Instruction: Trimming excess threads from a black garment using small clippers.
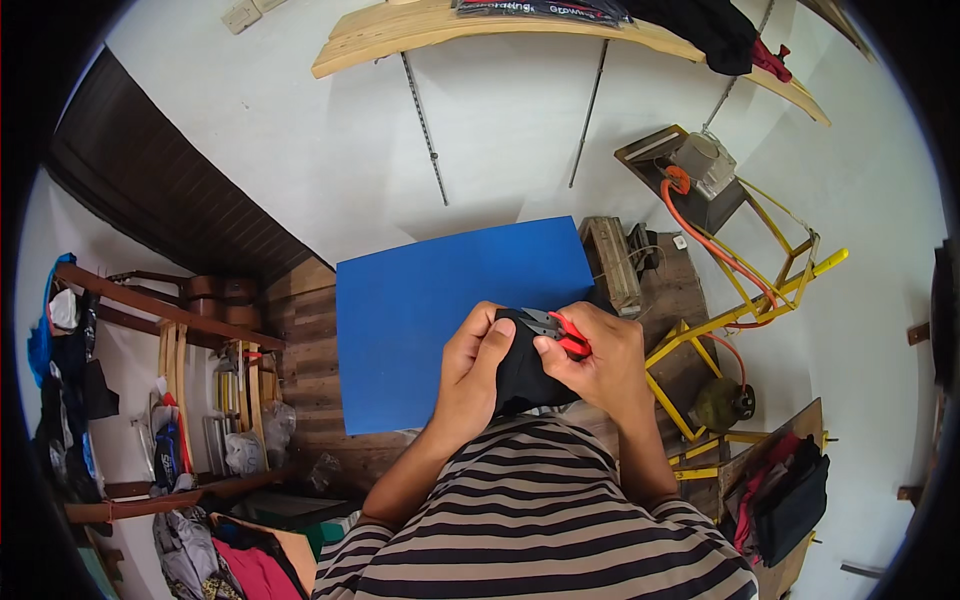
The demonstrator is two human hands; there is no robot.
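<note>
My left hand (pixel 476 360) pinches a piece of black fabric (pixel 525 375) between thumb and fingers, close to my striped shirt. In my right hand (pixel 600 352) is a pair of small thread snips (pixel 559 330) with red handles and dark blades. The blades point left, at the top edge of the fabric by my left thumb; whether they touch it I cannot tell. The fabric hangs down between both hands, over the near right part of a blue tabletop (pixel 450 300). My right palm hides part of the handles.
Beyond the blue top's right edge stands a wooden crate-like box (pixel 611 262). A yellow metal frame (pixel 697 326) with an orange hose (pixel 701 236) is on the right, near a round tank (pixel 720 403). Folded clothes (pixel 791 495) lie lower right. A wooden shelf (pixel 487 22) runs along the wall.
</note>
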